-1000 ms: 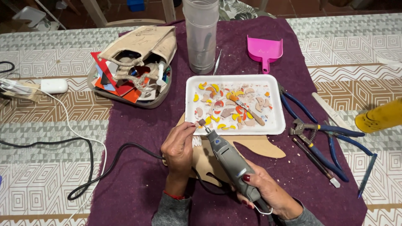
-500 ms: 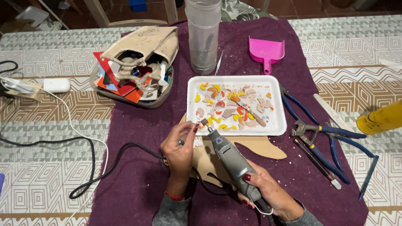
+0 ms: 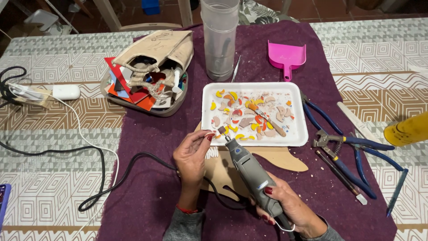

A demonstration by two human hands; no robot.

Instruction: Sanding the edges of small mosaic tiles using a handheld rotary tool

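Two hands meet at lower centre of the frame, over a purple cloth (image 3: 151, 134) on the patterned worktop (image 3: 58, 187). Starting at the far left: a black cable (image 3: 96, 178) loops across the pattern and runs in toward the hands, with a white adapter (image 3: 66, 92) above it. Next comes a shallow tray with a beige canvas bag (image 3: 156, 51) and flat red and blue offcuts.

Now the left hand (image 3: 191, 156): fingers pinched closed near the thumb, seemingly on a small piece, too small to make out, held just left of the tool's tip. Right beside it, the grey rotary tool (image 3: 249, 172), smooth plastic body, long axis running from lower right up to upper left, its small grinding head nearly touching the pinch. The right hand (image 3: 285, 203) is wrapped tight around the tool's rear end, so the left hand is the nearer one to the tip.

Under both lies a flat pale wooden cutout (image 3: 276, 158). Just above, the white tray (image 3: 298, 134) holds glossy curved chips in yellow, orange and pink, plus a brush. A clear plastic tumbler (image 3: 218, 40) stands behind it. Further right: pink scoop (image 3: 286, 56), blue-handled nippers (image 3: 343, 143), and a yellow bottle (image 3: 408, 129) at the edge.
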